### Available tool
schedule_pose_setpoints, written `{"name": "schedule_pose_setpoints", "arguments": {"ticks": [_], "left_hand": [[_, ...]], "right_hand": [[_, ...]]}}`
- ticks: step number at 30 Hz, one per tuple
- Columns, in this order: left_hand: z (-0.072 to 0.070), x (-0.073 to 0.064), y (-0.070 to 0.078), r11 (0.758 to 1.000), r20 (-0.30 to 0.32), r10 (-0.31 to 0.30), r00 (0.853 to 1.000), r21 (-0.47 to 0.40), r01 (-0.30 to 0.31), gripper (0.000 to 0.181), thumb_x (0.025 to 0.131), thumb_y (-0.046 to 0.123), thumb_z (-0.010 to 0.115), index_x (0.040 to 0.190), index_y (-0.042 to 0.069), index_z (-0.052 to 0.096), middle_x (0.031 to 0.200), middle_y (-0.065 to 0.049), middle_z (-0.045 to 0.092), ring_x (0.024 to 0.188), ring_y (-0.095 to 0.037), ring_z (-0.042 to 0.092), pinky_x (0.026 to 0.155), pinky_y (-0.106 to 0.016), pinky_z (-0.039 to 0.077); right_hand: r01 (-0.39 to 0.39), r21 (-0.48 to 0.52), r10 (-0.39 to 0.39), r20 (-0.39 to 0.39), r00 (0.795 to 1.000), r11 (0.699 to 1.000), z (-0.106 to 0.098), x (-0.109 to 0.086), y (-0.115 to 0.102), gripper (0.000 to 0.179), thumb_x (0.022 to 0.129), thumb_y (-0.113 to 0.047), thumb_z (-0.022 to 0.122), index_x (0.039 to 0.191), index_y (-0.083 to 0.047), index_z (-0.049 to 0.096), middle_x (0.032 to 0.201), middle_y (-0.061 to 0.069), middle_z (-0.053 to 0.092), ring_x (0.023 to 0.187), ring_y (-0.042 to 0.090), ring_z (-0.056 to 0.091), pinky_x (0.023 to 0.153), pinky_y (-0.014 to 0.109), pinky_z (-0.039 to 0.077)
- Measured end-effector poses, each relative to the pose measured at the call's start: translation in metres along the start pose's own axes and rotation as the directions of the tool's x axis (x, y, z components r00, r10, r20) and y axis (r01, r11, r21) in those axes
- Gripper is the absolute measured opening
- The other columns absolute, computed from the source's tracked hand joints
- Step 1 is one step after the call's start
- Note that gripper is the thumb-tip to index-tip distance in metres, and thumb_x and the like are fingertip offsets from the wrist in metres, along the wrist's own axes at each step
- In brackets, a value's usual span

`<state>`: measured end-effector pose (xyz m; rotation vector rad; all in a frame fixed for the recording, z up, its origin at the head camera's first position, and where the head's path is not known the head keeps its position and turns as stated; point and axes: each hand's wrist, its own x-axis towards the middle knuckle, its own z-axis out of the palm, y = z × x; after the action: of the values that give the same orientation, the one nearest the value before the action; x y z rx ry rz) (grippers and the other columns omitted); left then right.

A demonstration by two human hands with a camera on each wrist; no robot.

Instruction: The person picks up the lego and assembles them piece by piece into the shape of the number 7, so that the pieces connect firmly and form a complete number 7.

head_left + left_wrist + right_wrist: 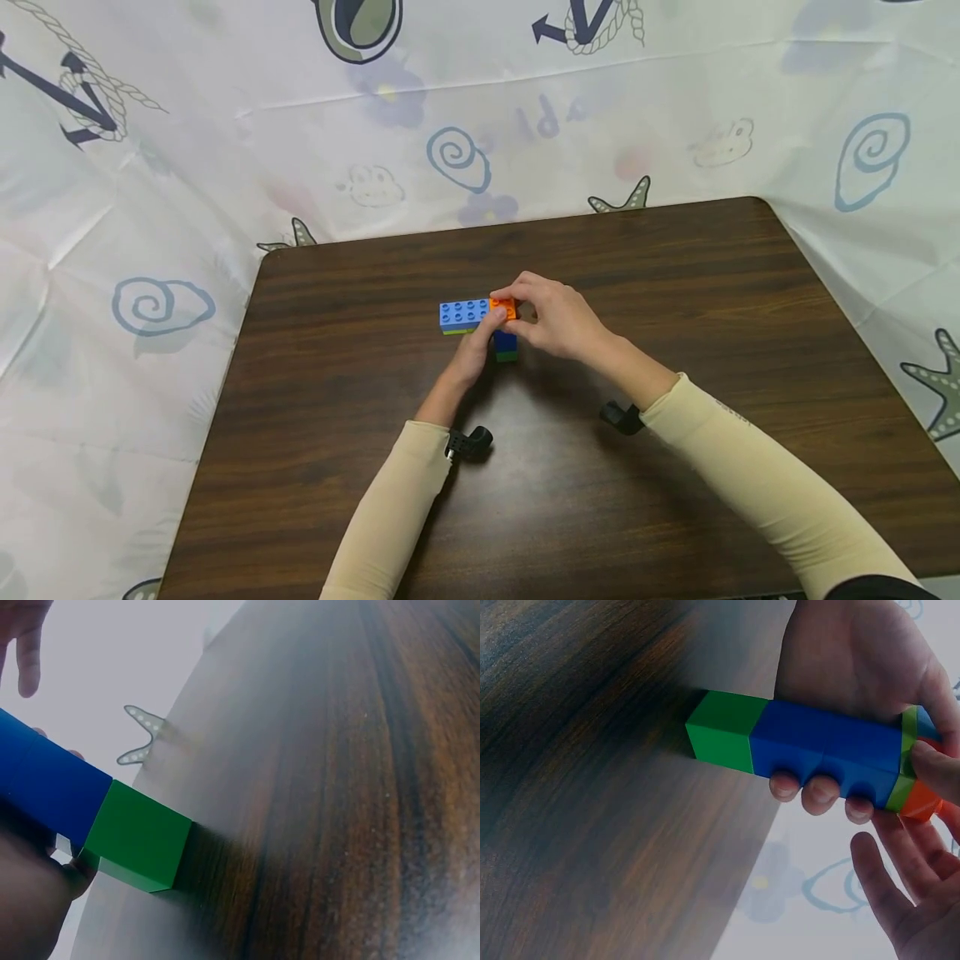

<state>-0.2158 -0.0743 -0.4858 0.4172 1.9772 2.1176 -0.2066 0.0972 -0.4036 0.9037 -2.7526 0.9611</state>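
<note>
A toy brick tower stands upright on the table. Its base is a green brick (720, 731), with dark blue bricks (825, 746) stacked above. A thin lime layer lies under an orange brick (504, 305) at the top, and a light blue brick (463, 312) juts out to the left beside the orange one. My left hand (471, 354) holds the tower, its fingers curled round the dark blue part. The left thumb reaches up to the top. With thumb and index finger, my right hand (562, 319) pinches the orange brick; its other fingers are spread behind.
The dark wood-grain table (337, 417) has rounded far corners. A pale printed cloth (525, 142) hangs behind it and at its sides. Each wrist bears a small black camera mount, seen on the left sleeve (386, 500) and by the right sleeve (750, 467).
</note>
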Motion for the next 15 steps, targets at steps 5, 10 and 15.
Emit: {"name": "schedule_pose_setpoints", "arguments": {"ticks": [5, 10, 15], "left_hand": [[-0.0005, -0.0012, 0.0013, 1.000, 0.003, 0.005, 1.000, -0.013, -0.005, 0.059, 0.097, 0.042, 0.042, 0.122, -0.009, 0.054, 0.118, -0.024, 0.057, 0.099, -0.016, 0.053, 0.100, -0.037, 0.033], [0.0008, -0.0017, -0.0014, 1.000, -0.020, -0.026, 0.999, -0.010, 0.026, 0.067, 0.093, 0.053, 0.046, 0.121, -0.007, 0.057, 0.111, -0.012, 0.061, 0.100, -0.015, 0.053, 0.104, -0.042, 0.031], [-0.0011, -0.0047, -0.0055, 0.998, 0.005, -0.063, 0.998, 0.004, 0.063, 0.088, 0.088, 0.071, 0.041, 0.133, -0.005, 0.049, 0.133, -0.015, 0.050, 0.123, -0.024, 0.043, 0.113, -0.047, 0.018]], "right_hand": [[0.007, 0.003, -0.007, -0.007, 1.000, 1.000, 0.0018, -0.0002, 0.0014, 0.042, 0.086, -0.019, 0.078, 0.126, -0.013, 0.066, 0.109, 0.001, 0.062, 0.075, 0.025, 0.056, 0.064, 0.030, 0.046], [0.017, 0.020, -0.017, -0.001, 1.000, 1.000, 0.0027, -0.0016, 0.0035, 0.043, 0.087, -0.019, 0.076, 0.128, -0.015, 0.064, 0.111, 0.000, 0.062, 0.075, 0.025, 0.057, 0.065, 0.031, 0.046], [0.017, 0.042, -0.017, 0.007, 1.000, 0.999, 0.0036, -0.0053, 0.0068, 0.046, 0.089, -0.020, 0.075, 0.133, -0.016, 0.061, 0.117, 0.000, 0.064, 0.081, 0.026, 0.059, 0.070, 0.032, 0.048]]}}
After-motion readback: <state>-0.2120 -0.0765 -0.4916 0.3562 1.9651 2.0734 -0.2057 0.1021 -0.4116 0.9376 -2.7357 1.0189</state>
